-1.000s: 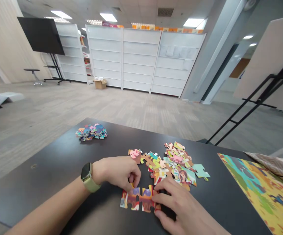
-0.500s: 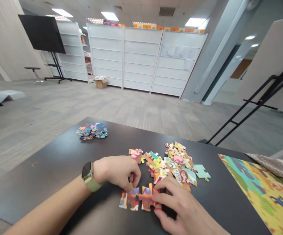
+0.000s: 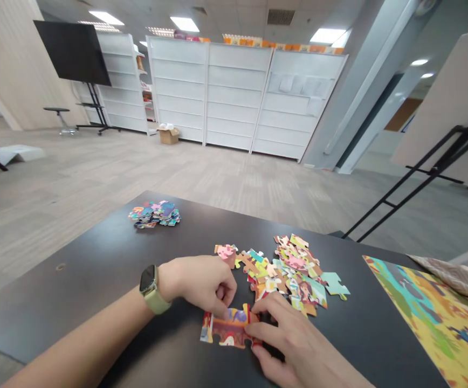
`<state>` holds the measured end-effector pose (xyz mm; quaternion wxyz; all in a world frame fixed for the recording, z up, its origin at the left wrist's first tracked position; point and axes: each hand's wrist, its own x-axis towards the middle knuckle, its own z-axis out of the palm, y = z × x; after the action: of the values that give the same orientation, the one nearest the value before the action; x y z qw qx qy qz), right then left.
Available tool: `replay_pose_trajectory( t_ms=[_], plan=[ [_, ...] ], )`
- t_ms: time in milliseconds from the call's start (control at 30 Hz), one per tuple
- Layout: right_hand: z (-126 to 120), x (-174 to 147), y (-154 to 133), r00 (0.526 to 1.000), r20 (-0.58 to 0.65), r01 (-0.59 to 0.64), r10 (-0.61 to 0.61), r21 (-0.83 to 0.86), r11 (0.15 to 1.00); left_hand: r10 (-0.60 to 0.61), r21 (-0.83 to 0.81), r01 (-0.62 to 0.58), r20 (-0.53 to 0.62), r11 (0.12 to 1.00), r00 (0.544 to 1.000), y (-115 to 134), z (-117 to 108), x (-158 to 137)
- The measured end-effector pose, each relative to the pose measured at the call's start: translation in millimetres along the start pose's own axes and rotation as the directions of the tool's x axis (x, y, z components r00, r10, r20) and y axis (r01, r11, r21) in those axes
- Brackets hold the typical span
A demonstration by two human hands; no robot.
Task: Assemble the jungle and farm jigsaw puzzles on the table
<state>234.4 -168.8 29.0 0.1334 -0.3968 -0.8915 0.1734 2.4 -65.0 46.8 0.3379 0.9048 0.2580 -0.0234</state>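
Joined red and purple jigsaw puzzle pieces [image 3: 231, 330] lie flat on the dark table near its front edge. My left hand [image 3: 204, 281], with a watch on the wrist, has its fingers curled and the fingertips pressed on the upper left part of the strip. At the right end, my right hand [image 3: 284, 335] grips a puzzle piece between thumb and fingers, covering part of it. Just beyond my hands spreads a pile of loose puzzle pieces [image 3: 294, 264], overlapping one another. A pale green piece [image 3: 334, 284] lies at the pile's right side.
A second heap of bluish puzzle pieces [image 3: 155, 214] sits at the table's far left corner. On the right lies a colourful printed sheet [image 3: 432, 307], with a patterned cloth-like item [image 3: 456, 277] beside it. A black stand [image 3: 412, 178] rises beyond the table's right side.
The gap between the two puzzle parts has closed, and they now meet as one strip. My right hand moved slightly left with its piece; my left hand shifted slightly right.
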Motion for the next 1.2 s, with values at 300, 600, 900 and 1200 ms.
replay_pose_trajectory(
  t_ms=[300, 600, 900, 1200],
  plan=[
    [-4, 1, -3, 0.999, 0.041, -0.005, 0.005, 0.016, 1.000, -0.069, 0.161, 0.081, -0.080, 0.984, 0.994, 13, 5, 4],
    [-18, -6, 24, 0.976, -0.168, -0.138, 0.135, -0.008, 0.990, -0.087, 0.183, 0.106, -0.111, 0.977, 0.990, 21, 12, 3],
    [-29, -12, 40, 0.948, -0.262, -0.202, 0.180, -0.060, 0.977, -0.010, 0.151, 0.041, -0.202, 0.988, 0.979, 7, -1, 8],
    [-31, -17, 52, 0.969, -0.213, -0.157, 0.129, -0.124, 0.980, -0.142, 0.103, 0.196, -0.390, 0.975, 0.910, -36, -15, 3]
  ],
)
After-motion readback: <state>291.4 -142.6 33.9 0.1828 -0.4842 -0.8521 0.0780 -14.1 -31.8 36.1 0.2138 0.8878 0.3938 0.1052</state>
